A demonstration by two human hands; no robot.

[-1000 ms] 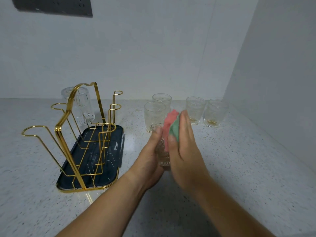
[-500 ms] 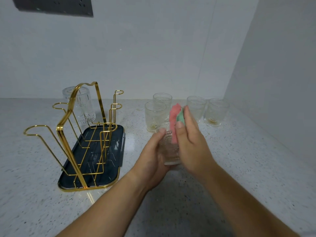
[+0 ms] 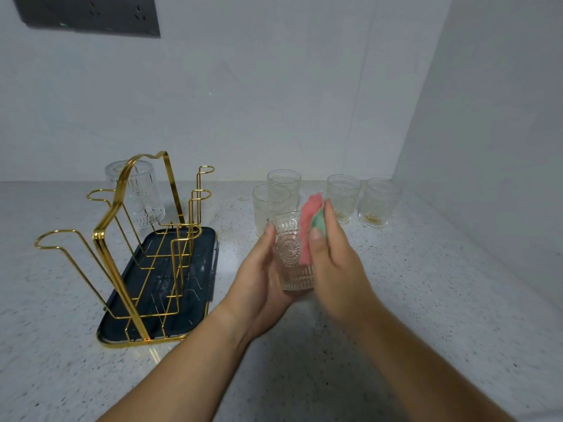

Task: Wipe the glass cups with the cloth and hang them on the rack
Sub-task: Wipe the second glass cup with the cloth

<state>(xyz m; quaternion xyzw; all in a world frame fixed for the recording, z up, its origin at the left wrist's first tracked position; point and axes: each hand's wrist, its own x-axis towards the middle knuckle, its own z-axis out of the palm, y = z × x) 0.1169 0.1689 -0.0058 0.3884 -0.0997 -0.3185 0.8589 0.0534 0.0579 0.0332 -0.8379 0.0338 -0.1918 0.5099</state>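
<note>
Glass cup (image 3: 293, 254), embossed, rigid and judged fragile and slippery, is held above the counter (image 3: 426, 300), left hand (image 3: 259, 281) gripping its wall, right hand (image 3: 338, 263) pinching the cloth (image 3: 309, 226) against it; grip mid-body.

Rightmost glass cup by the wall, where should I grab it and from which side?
Grip the rightmost cup round its body at mid-height, probably coming from the front. It stands upright, mouth up, with another cup close on its left and the wall to its right, leaving the front freest.
</note>
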